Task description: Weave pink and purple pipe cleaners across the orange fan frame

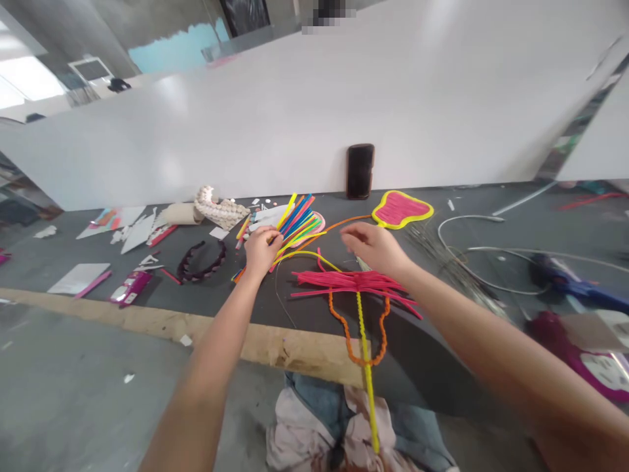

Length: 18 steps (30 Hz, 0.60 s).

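Note:
My left hand (260,250) is closed on a fanned bundle of coloured pipe cleaners (297,221), yellow, blue, green, orange and pink, held just above the dark work surface (206,301). My right hand (373,246) hovers to the right of the bundle, slightly blurred, fingers curled loosely with nothing visible in them. Below it lies a half-made piece: a row of pink pipe cleaners (356,283) across an orange twisted loop (361,334) on a long yellow stem (367,367).
A pink and yellow flat woven shape (401,210) lies behind my right hand. A dark phone (360,170) leans on the white wall. A black headband (201,261), paper scraps, a glue gun (570,282) with its cable, and thin wires lie about.

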Tool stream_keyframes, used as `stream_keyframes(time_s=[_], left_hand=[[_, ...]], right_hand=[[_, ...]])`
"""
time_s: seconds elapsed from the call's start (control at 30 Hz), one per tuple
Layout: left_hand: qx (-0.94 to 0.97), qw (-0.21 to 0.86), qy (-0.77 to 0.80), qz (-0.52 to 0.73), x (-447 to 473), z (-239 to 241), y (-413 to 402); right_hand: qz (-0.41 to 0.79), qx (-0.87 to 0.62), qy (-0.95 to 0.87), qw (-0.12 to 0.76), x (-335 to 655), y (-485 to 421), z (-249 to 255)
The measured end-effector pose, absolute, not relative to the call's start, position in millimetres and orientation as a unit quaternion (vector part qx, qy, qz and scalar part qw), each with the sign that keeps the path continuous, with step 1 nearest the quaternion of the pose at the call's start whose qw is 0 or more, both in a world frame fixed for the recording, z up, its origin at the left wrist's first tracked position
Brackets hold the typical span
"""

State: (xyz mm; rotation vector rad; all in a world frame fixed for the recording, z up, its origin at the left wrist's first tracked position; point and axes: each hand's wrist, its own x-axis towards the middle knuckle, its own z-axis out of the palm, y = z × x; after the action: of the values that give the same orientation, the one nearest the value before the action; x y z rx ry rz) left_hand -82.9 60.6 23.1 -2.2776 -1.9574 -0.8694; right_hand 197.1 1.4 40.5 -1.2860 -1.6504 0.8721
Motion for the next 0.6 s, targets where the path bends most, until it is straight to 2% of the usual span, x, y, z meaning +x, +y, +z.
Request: stream_keyframes(time_s=[0.07, 0.13, 0.37, 0.5, 0.6], left_hand=[[-0.728, -0.005, -0.621, -0.290, -79.4, 19.5, 55.3], [-0.726, -0.014, -0.620, -0.297, -75.9, 16.9, 50.5], [-0.721, -0.030, -0.628, -0.292, -65.6, 5.2, 44.7], [-0.720, -0.046, -0.631, -0.285, -73.3, 9.3, 45.4], [-0.717, -0.038, -0.583, -0.381, -80.9, 22.9, 31.6]], right_hand=[[0.379, -0.513, -0.640, 0.429, 164.4, 31.5, 44.8], [0.425, -0.507, -0.584, 0.470, 135.1, 55.6, 41.7], [0.409, -0.537, -0.542, 0.501, 103.7, 83.0, 28.7], [0.281, -0.540, -0.505, 0.612, 173.9, 104.2, 66.5], [0.057, -0.507, -0.576, 0.638, 260.5, 99.9, 90.5]])
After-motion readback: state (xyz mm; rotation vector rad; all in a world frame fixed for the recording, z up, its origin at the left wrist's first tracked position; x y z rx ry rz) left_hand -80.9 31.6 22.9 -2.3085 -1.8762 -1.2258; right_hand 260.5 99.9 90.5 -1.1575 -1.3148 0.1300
